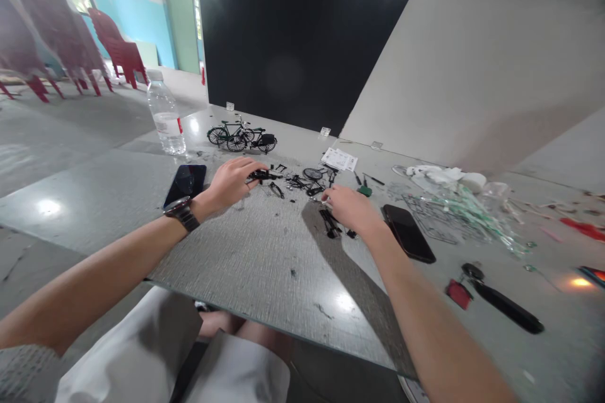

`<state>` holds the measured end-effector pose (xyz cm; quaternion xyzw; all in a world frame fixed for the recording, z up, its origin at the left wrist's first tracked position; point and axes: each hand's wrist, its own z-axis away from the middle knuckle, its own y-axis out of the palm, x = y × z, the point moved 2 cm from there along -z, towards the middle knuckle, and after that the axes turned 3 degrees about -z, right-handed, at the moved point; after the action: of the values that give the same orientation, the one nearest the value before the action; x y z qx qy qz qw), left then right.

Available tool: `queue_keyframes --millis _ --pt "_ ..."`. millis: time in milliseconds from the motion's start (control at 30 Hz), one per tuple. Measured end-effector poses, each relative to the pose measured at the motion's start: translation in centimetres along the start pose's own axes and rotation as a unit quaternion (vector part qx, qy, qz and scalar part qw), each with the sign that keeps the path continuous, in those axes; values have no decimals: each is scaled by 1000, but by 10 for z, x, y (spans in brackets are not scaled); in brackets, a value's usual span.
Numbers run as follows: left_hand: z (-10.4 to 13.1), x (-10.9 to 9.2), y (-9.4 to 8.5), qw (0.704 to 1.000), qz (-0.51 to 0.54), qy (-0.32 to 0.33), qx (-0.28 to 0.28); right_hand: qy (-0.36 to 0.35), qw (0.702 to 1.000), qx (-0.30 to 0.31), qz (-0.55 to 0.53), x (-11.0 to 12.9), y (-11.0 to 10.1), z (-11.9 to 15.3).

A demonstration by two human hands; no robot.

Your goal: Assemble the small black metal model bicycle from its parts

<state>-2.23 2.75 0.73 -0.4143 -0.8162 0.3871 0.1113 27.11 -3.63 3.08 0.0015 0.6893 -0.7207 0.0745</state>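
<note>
Left of centre, the left hand point(231, 181) touches black parts point(263, 174); right of centre, the right hand point(350, 206); upper left, bicycle models point(237, 141) and a bottle point(166, 119)

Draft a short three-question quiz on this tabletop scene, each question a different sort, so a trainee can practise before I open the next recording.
1. Multiple choice: which lies closest to the bare right hand?
A) a clear plastic bottle with a red-and-white label
B) loose, thin black miniature parts
C) stacked red plastic chairs

2. True or false: the small black model bicycles with spoked wheels stand upright on the glossy grey tabletop.

3. Fill in the blank: on the wrist behind the bare left hand sits a dark, banded ____.

Key: 1. B; 2. True; 3. watch
</note>
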Motion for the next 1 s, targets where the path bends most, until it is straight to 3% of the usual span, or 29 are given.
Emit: queue_keyframes --millis 233,400,700,1000 --pt "-4 19 -15 996 -37 -48 -70 -68 993 -96 24 28 7 0" --pt "-6 21 -15 996 -54 -58 -43 -110 989 -96 -3 46 18 -4" --pt "-11 35 -13 993 -95 -57 -32 -121 985 -112 -56 69 22 -8" --pt "-10 43 -10 990 -134 -50 -9 -136 982 -92 -95 132 17 -33"
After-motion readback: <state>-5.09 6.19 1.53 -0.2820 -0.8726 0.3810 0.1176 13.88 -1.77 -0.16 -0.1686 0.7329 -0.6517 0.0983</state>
